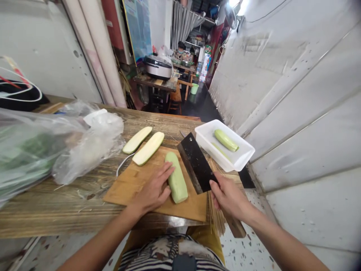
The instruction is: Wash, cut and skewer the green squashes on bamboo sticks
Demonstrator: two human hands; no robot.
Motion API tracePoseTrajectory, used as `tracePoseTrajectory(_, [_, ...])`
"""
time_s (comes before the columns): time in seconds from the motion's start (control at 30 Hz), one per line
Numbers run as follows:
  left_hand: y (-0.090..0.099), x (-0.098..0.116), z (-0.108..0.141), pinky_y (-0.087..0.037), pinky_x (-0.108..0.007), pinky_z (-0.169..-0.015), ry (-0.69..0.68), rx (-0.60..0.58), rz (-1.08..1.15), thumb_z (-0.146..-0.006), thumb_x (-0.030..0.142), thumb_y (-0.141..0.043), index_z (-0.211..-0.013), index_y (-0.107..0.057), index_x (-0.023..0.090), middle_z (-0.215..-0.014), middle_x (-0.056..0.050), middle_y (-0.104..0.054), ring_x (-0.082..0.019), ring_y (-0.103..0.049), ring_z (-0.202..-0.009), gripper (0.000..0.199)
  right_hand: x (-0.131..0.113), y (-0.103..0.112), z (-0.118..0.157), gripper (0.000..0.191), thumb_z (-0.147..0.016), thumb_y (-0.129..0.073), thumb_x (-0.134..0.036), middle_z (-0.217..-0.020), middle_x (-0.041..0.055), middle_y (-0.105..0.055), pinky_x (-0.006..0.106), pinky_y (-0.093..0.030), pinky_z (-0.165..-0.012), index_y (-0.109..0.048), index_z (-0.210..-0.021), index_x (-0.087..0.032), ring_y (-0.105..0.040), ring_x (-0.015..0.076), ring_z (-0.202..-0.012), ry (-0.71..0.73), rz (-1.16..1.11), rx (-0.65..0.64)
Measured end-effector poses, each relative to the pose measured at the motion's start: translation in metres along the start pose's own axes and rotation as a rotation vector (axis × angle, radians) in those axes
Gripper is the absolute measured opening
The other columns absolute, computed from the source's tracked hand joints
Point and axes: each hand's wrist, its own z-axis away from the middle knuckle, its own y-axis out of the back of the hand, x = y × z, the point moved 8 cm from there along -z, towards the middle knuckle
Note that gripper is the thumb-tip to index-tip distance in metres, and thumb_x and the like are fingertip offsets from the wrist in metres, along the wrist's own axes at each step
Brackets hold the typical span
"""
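Observation:
A whole pale green squash [177, 180] lies lengthwise on the wooden cutting board [132, 184]. My left hand [156, 186] rests against its left side, fingers spread and touching it. In my right hand [227, 194] is a cleaver [196, 162], its wide dark blade held just right of the squash, apart from it. Two cut squash halves [137, 139] [148, 148] lie cut face up at the board's far left, one partly on the board. A white tray [239, 163] at the right holds a green squash piece [226, 140] and a thinner green piece along its near side.
Plastic bags [90, 146] with greens fill the table's left side. Thin sticks [217, 214] lie beside the board's right edge. A panelled wall [304, 131] stands close on the right. Beyond the table are a small table with an appliance [158, 67] and a green bucket [194, 89].

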Motion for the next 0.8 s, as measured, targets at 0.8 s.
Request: tracePoseTrajectory(0.8, [-0.027,-0.034,-0.024,-0.016,-0.048,-0.118,0.313,0.26,0.138,-0.096,0.033,-0.027,-0.151,-0.01,0.015,-0.157,-0.013,-0.015,-0.022,-0.01,-0.145,0.06,-0.026,-0.016,-0.007,0.015,-0.093,-0.035,-0.014,-0.04,-0.01,-0.049,0.019,-0.039,-0.027,-0.038,-0.082,-0.023,-0.054,0.0123,-0.029,-0.036,0.086,-0.074])
